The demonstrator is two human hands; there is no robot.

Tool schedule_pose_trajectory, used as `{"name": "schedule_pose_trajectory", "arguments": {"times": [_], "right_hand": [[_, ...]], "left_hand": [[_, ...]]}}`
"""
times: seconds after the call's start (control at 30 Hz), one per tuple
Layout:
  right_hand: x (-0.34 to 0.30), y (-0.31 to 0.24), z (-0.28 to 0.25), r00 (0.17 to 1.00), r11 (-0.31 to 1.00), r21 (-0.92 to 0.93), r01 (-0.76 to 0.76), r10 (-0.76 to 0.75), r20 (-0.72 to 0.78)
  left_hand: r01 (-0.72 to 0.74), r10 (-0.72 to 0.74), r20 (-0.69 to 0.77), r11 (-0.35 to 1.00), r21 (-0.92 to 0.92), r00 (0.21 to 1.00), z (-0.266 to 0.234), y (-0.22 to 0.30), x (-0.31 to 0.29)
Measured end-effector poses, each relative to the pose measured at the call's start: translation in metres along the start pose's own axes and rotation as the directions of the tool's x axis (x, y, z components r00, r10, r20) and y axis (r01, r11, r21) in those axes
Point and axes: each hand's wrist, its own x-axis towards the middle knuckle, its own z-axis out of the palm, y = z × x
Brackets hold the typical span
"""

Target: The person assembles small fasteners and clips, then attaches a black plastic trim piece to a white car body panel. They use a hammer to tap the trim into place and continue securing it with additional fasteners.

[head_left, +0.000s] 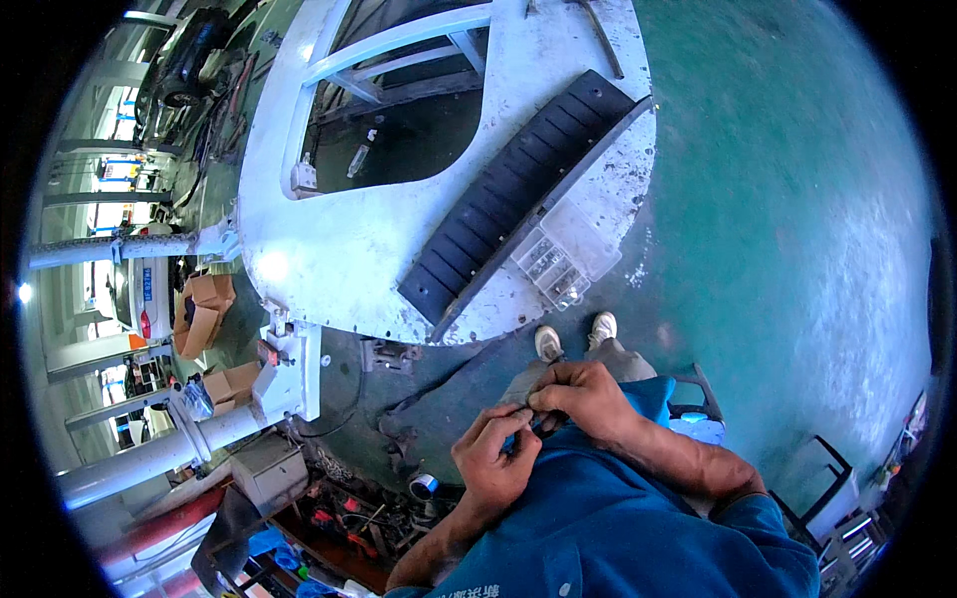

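Pinch: left hand (495, 464) and right hand (593, 401), fingers (490, 431) closed; I can't tell on what.
Drop risk: slackening could lose anything held.

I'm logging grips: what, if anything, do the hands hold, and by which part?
It cannot be told: anything between left hand and right hand is too indistinct.

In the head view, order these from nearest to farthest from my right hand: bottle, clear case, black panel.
From the right hand:
1. Clear case: ahead, at the white platform's near edge.
2. Black panel: beyond, toward the left.
3. Bottle: far left, through the opening.
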Motion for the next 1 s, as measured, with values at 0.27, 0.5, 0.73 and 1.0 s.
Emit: {"name": "schedule_pose_trajectory", "arguments": {"times": [0.27,0.5,0.73,1.0], "right_hand": [[-0.01,-0.009,-0.004,0.993,0.993,-0.009,0.118,-0.118,0.015],[-0.019,-0.011,0.0,0.952,0.952,-0.046,0.302,-0.304,-0.023],[-0.019,-0.011,-0.011,0.888,0.853,-0.246,0.46,-0.45,0.1],[-0.007,-0.003,-0.033,0.979,0.97,0.214,0.112,-0.145,0.145]], "left_hand": [[0.232,-0.226,0.064,0.966,-0.116,0.972,-0.003,0.012,0.01],[0.418,-0.359,0.216,0.745,-0.52,0.908,-0.007,0.01,0.016],[0.32,-0.265,0.199,0.882,-0.345,0.944,-0.012,0.011,0.029],[0.484,-0.4,0.301,0.512,-0.71,0.865,-0.004,-0.015,0.027]]}}
